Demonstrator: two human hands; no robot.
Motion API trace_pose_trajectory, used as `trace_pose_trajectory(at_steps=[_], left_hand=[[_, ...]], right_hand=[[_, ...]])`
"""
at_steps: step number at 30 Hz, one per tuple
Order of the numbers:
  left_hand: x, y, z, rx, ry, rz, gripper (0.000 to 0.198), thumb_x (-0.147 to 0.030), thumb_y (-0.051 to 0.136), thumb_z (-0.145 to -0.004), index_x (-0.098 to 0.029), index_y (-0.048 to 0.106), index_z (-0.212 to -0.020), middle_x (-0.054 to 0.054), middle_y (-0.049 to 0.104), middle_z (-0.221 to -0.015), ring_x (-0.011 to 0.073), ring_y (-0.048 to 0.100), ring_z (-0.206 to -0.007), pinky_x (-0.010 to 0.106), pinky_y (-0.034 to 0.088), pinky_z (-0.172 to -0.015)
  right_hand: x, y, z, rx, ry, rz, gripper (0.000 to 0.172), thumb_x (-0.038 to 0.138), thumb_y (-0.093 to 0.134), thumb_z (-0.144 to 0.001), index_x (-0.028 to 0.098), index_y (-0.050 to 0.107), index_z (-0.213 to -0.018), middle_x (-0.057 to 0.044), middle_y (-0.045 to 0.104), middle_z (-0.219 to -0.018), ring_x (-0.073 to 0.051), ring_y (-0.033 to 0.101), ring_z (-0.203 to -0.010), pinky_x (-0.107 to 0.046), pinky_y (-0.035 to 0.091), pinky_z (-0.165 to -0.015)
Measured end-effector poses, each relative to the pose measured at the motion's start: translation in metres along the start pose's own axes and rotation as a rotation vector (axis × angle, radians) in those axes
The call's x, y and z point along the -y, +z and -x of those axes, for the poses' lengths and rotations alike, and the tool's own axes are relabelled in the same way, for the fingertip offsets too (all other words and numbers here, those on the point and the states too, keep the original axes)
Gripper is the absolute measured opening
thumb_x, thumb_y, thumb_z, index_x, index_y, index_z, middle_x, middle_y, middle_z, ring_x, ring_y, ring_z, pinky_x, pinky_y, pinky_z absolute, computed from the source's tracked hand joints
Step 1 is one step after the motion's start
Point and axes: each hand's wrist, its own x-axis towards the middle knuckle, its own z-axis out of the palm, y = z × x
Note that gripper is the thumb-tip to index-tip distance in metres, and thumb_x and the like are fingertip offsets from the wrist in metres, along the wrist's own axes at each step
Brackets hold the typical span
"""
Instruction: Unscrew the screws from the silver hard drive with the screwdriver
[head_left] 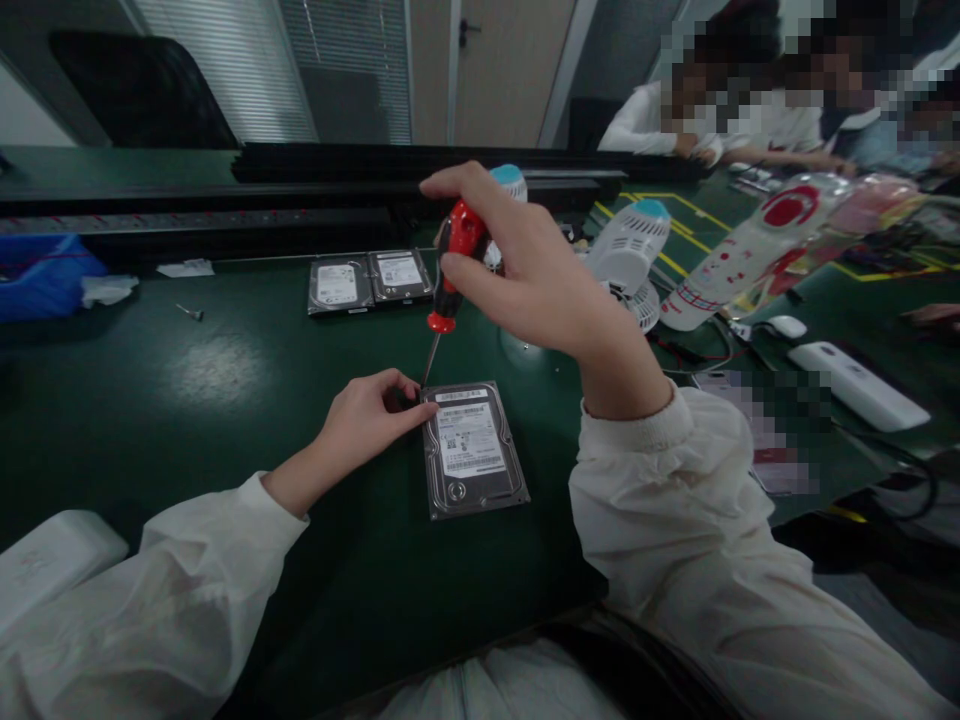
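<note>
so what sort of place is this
Probably an electronics workroom: a red-and-black screwdriver at the corner of a flat silver rectangular hard drive, on a broad dark-green table.

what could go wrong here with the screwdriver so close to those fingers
The screwdriver tip stands at the far left corner of the hard drive, right by the fingertips of the left hand, so a slip might jab them.
The drive lies flat on the green tabletop with the left hand only at that corner, so it could twist or slide if the right hand turns hard.
</note>
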Motion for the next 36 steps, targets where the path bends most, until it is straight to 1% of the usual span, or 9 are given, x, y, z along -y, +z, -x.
trace_pose_trajectory(at_steps=[4,8,11,18,22,27,30,32,36], left_hand=[[0.005,0.002,-0.001,-0.009,0.003,0.016,0.039,-0.063,0.07,-0.084,-0.024,0.067,-0.09,0.002,0.072,-0.083,0.0205,0.062,-0.069,0.034,0.044,-0.062],[0.01,0.004,-0.002,-0.012,0.0,0.024,0.037,-0.06,0.067,-0.087,-0.024,0.069,-0.093,0.003,0.073,-0.085,0.0211,0.064,-0.069,0.034,0.045,-0.061],[0.011,0.005,-0.003,-0.015,-0.004,0.024,0.035,-0.058,0.065,-0.088,-0.024,0.069,-0.093,0.004,0.075,-0.088,0.0219,0.066,-0.07,0.035,0.047,-0.062],[0.009,0.004,-0.003,-0.008,-0.002,0.016,0.033,-0.056,0.06,-0.091,-0.024,0.07,-0.093,0.005,0.076,-0.087,0.0227,0.067,-0.072,0.035,0.05,-0.065],[0.008,0.003,-0.003,0.002,0.0,0.004,0.03,-0.051,0.056,-0.093,-0.023,0.07,-0.094,0.005,0.076,-0.087,0.0224,0.067,-0.071,0.036,0.051,-0.066],[0.002,0.001,-0.003,0.016,0.014,-0.026,0.026,-0.044,0.053,-0.095,-0.023,0.068,-0.093,0.005,0.075,-0.086,0.0228,0.068,-0.073,0.036,0.051,-0.068],[0.0,0.0,-0.002,0.021,0.026,-0.048,0.026,-0.043,0.051,-0.096,-0.023,0.067,-0.094,0.005,0.075,-0.088,0.0228,0.068,-0.073,0.036,0.05,-0.068],[-0.001,-0.001,-0.002,0.023,0.029,-0.064,0.026,-0.043,0.051,-0.096,-0.023,0.067,-0.094,0.005,0.075,-0.088,0.0231,0.068,-0.074,0.036,0.049,-0.068],[-0.004,-0.002,-0.002,0.028,0.029,-0.095,0.025,-0.042,0.05,-0.095,-0.023,0.067,-0.094,0.004,0.073,-0.084,0.0244,0.068,-0.074,0.036,0.047,-0.068]], right_hand=[[0.002,-0.001,-0.001,0.058,0.007,-0.003,0.033,0.019,0.058,-0.087,0.032,0.059,-0.117,0.0,0.072,-0.119,-0.019,0.069,-0.105,-0.033,0.053,-0.08],[0.007,-0.003,-0.002,0.063,0.022,0.073,0.016,0.029,0.054,-0.097,0.029,0.056,-0.113,-0.001,0.071,-0.117,-0.02,0.067,-0.106,-0.034,0.052,-0.089],[0.009,-0.004,-0.001,0.082,0.043,0.106,0.014,0.033,0.05,-0.1,0.027,0.054,-0.112,-0.003,0.069,-0.119,-0.02,0.066,-0.107,-0.034,0.052,-0.092],[0.007,-0.006,0.0,0.11,0.037,0.129,0.032,0.019,0.055,-0.087,0.03,0.053,-0.117,-0.003,0.07,-0.121,-0.022,0.066,-0.11,-0.036,0.052,-0.093],[0.008,-0.006,0.0,0.12,0.038,0.124,0.036,0.019,0.057,-0.086,0.03,0.052,-0.119,-0.003,0.069,-0.123,-0.021,0.066,-0.104,-0.033,0.052,-0.084],[0.011,-0.007,0.0,0.128,0.084,0.145,0.02,0.036,0.056,-0.097,0.027,0.052,-0.114,-0.001,0.068,-0.099,-0.018,0.065,-0.086,-0.033,0.047,-0.076],[0.011,-0.006,0.0,0.1,0.069,0.121,0.014,0.032,0.053,-0.098,0.027,0.052,-0.111,-0.002,0.067,-0.101,-0.019,0.066,-0.095,-0.032,0.047,-0.079],[0.011,-0.006,0.0,0.093,0.048,0.109,0.018,0.026,0.056,-0.093,0.027,0.053,-0.111,-0.003,0.068,-0.106,-0.021,0.065,-0.103,-0.032,0.047,-0.081],[0.012,-0.006,0.001,0.092,0.1,0.165,0.015,0.033,0.059,-0.093,0.027,0.052,-0.105,-0.001,0.065,-0.09,-0.02,0.063,-0.085,-0.033,0.044,-0.074]])
